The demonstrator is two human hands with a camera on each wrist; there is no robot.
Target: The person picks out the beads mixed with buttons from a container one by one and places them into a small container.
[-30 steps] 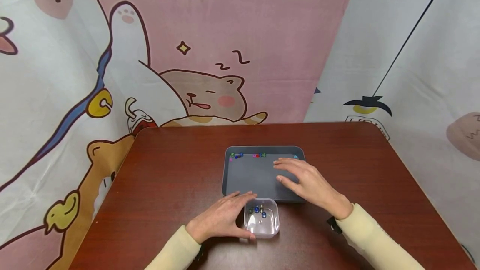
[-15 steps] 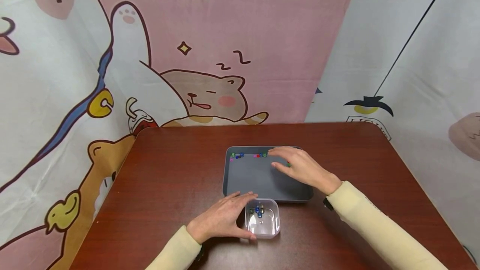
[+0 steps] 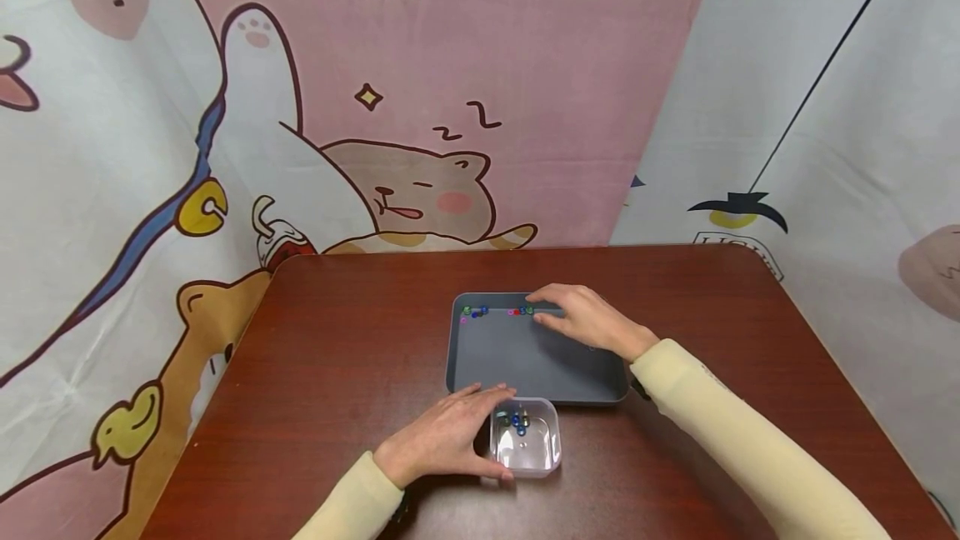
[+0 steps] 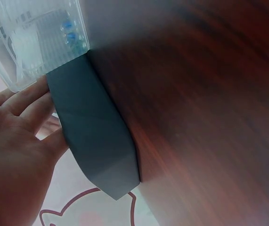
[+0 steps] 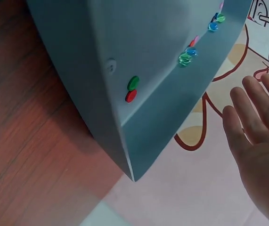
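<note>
A clear square plastic box (image 3: 525,461) stands on the table in front of the tray, with several blue and dark glass beads (image 3: 521,430) in it. My left hand (image 3: 446,433) holds it from the left, fingers at its far corner and thumb at its near corner. Over the right part of the grey tray (image 3: 510,357) is my right hand (image 3: 588,322), thumb and fingers apart, nothing seen between them. Near its fingertips lies a row with a green bead (image 5: 185,59) and a blue bead (image 5: 191,51). A green button (image 5: 133,83) touches a red button (image 5: 131,96) on the tray.
A second cluster of small beads and buttons (image 3: 474,312) lies in the tray's far left corner. A pale button (image 5: 110,66) sits nearer its right wall. The brown table (image 3: 337,357) ends at a cartoon-printed cloth (image 3: 562,107) behind.
My right hand has moved left and away from me, across the tray toward its far row. My left hand stays at the box. Beads in the box have shifted slightly.
</note>
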